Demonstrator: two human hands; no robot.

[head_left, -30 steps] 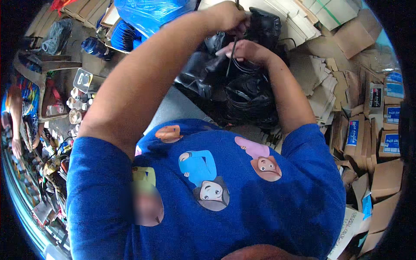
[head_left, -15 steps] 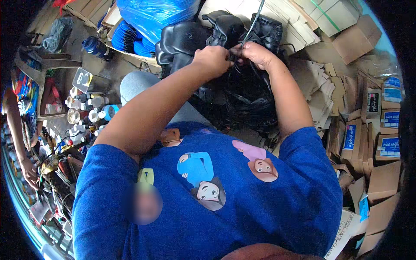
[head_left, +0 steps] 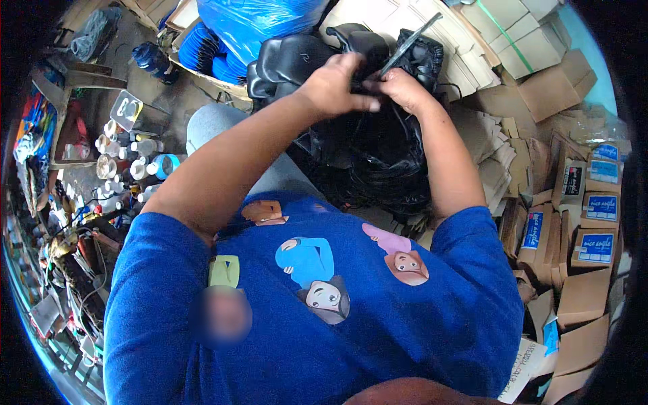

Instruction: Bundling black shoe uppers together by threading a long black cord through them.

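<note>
A bunch of shiny black padded pieces (head_left: 293, 61) that look like boxing gloves lies in front of me. A crumpled black plastic bag (head_left: 378, 155) is below them, between my forearms. Fingers spread, my left hand (head_left: 332, 88) is over the padded pieces, a little blurred, with nothing visible in it. My right hand (head_left: 403, 91) pinches a dark, thin cord (head_left: 410, 44), which sticks up toward the far right and is smeared by motion. The right fingertips are partly hidden against the black material.
A blue plastic bundle (head_left: 260, 27) and a carton of blue ribbed rolls (head_left: 202, 50) lie at the far left. Stacked flat cardboard (head_left: 442, 44) and brown boxes (head_left: 584, 297) line the right. Several small bottles (head_left: 138, 169) stand on the left floor, beside a wooden frame (head_left: 64, 101).
My left hand has let go near the right hand, moved up and left, and spread its fingers. The cord in my right hand now tilts further right.
</note>
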